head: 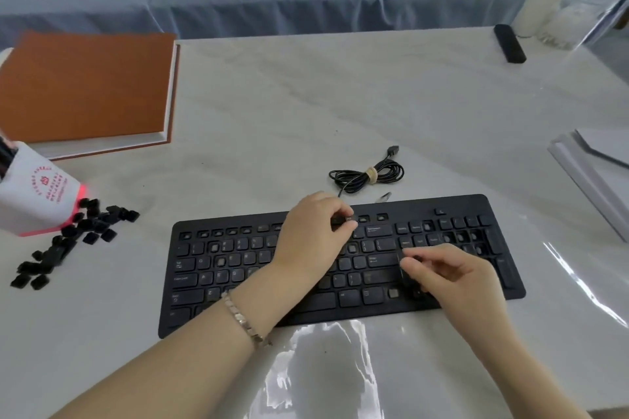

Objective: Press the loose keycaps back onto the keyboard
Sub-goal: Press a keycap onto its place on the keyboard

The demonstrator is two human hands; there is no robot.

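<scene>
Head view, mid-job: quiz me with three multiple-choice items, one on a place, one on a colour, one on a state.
1. Where is the pile of loose keycaps?
A) left of the keyboard, beside the white cup
B) on the book
C) right of the keyboard

2. What colour is the book cover?
A) blue
B) orange-brown
C) green

3. What is the left hand doing?
A) lying flat on the table
B) pinching a keycap over the keyboard's top row
C) holding the cable

Answers:
1 A, the pile spreads out from the cup's foot.
2 B, the cover at the far left is plainly orange-brown.
3 B, thumb and finger close on a small black cap at the top row.
</scene>
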